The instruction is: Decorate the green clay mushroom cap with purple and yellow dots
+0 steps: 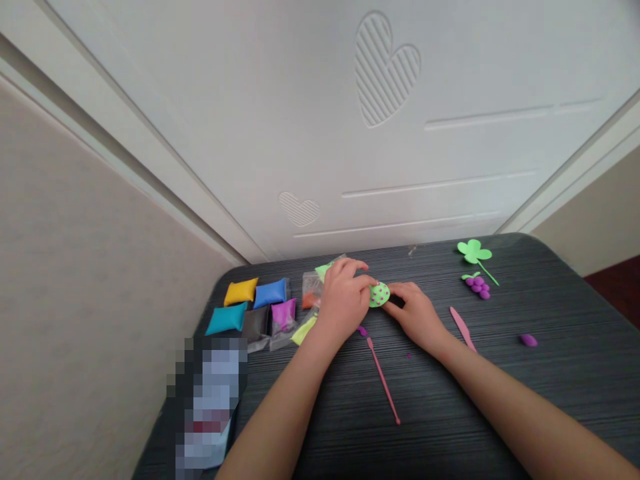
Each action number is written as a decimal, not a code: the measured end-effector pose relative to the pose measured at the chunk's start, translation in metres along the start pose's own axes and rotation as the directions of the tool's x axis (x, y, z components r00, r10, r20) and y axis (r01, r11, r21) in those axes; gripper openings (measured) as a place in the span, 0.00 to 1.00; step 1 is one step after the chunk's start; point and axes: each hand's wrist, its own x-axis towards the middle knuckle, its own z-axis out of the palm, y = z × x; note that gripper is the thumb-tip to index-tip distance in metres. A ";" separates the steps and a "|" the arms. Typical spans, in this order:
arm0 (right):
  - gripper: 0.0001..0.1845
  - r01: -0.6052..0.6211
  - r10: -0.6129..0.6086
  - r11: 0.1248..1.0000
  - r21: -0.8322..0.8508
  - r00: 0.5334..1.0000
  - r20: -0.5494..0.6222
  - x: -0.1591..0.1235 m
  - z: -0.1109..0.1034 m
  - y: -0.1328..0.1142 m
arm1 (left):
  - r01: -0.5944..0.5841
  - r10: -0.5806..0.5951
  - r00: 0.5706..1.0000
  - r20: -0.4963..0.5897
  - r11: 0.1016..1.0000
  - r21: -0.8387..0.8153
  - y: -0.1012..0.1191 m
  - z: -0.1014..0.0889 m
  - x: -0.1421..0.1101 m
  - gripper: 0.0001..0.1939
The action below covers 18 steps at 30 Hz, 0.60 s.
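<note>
A round, light green clay piece [379, 295] with pink-purple dots sits between my two hands over the table. My left hand [344, 293] is closed at its left side, fingertips on its upper left edge; the thumb is hidden. From the right, my right hand [414, 312] pinches its edge between thumb and fingers. Below my left hand lie a small purple clay bit [363, 331] and a thin pink modelling tool [384, 381]. A tiny purple crumb [409, 355] is near my right wrist.
Bags of coloured clay, including a blue one [271, 293], lie at the left. On the right are a green clover [474, 252], a purple grape bunch [479, 287], a pink clay knife [463, 328] and a purple lump [529, 340]. A white heart-patterned panel [320, 153] stands behind the table.
</note>
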 end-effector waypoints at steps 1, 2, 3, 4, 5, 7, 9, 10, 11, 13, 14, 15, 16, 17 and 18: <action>0.13 0.008 -0.008 1.000 -0.006 1.000 -0.008 0.001 0.000 0.000 | 0.001 -0.001 1.000 0.002 1.000 0.005 0.000 0.000 0.000 0.13; 0.13 0.013 -0.013 1.000 -0.014 1.000 -0.015 0.001 0.000 0.001 | 0.002 -0.002 1.000 0.005 1.000 0.009 0.000 0.000 0.000 0.13; 0.13 0.016 -0.017 1.000 -0.023 1.000 -0.022 0.001 0.000 0.001 | 0.002 -0.002 1.000 0.008 1.000 0.014 0.000 0.000 0.000 0.13; 0.13 0.018 -0.019 0.999 -0.033 0.999 -0.027 0.001 0.000 0.002 | 0.000 0.000 1.000 0.012 1.000 0.018 0.000 0.000 0.000 0.13; 0.13 0.019 -0.020 0.999 -0.043 0.999 -0.031 0.001 0.000 0.002 | -0.002 0.002 1.000 0.018 1.000 0.021 0.000 0.000 0.000 0.12; 0.13 0.020 -0.022 0.998 -0.063 0.999 -0.034 0.001 0.001 0.003 | -0.007 0.006 0.999 0.033 1.000 0.028 0.000 0.000 0.000 0.12; 0.13 0.019 -0.022 0.996 -0.082 0.999 -0.033 0.001 0.002 0.004 | -0.009 0.008 0.999 0.044 0.999 0.034 0.000 0.001 0.000 0.12; 0.13 0.017 -0.020 0.996 -0.093 0.999 -0.032 0.001 0.003 0.005 | -0.009 0.007 0.999 0.048 0.999 0.037 -0.001 0.001 -0.001 0.12; 0.13 0.014 -0.017 0.995 -0.103 0.999 -0.030 0.001 0.003 0.006 | -0.009 0.007 0.999 0.052 0.999 0.040 -0.001 0.001 -0.001 0.12; 0.13 0.007 -0.010 0.993 -0.122 1.000 -0.025 0.001 0.002 0.007 | -0.012 0.009 0.998 0.061 0.999 0.042 -0.001 0.001 -0.001 0.12; 0.13 0.005 -0.008 0.992 -0.130 1.000 -0.022 0.001 0.002 0.007 | -0.015 0.012 0.998 0.066 0.999 0.042 -0.001 0.001 -0.001 0.12; 0.12 0.004 -0.006 0.991 -0.137 1.000 -0.018 0.001 0.002 0.007 | -0.019 0.016 0.997 0.072 0.999 0.041 0.000 0.001 -0.001 0.12; 0.12 0.004 -0.006 0.990 -0.142 1.000 -0.013 0.001 0.001 0.008 | -0.023 0.019 0.997 0.078 0.999 0.041 0.000 0.001 -0.001 0.12; 0.13 0.005 -0.006 0.989 -0.146 1.000 -0.009 0.002 0.000 0.008 | -0.026 0.022 0.996 0.082 0.999 0.042 0.000 0.001 0.000 0.12; 0.13 0.004 -0.005 0.989 -0.150 1.000 -0.004 0.002 0.000 0.008 | -0.028 0.024 0.996 0.086 0.999 0.043 0.000 0.002 0.000 0.12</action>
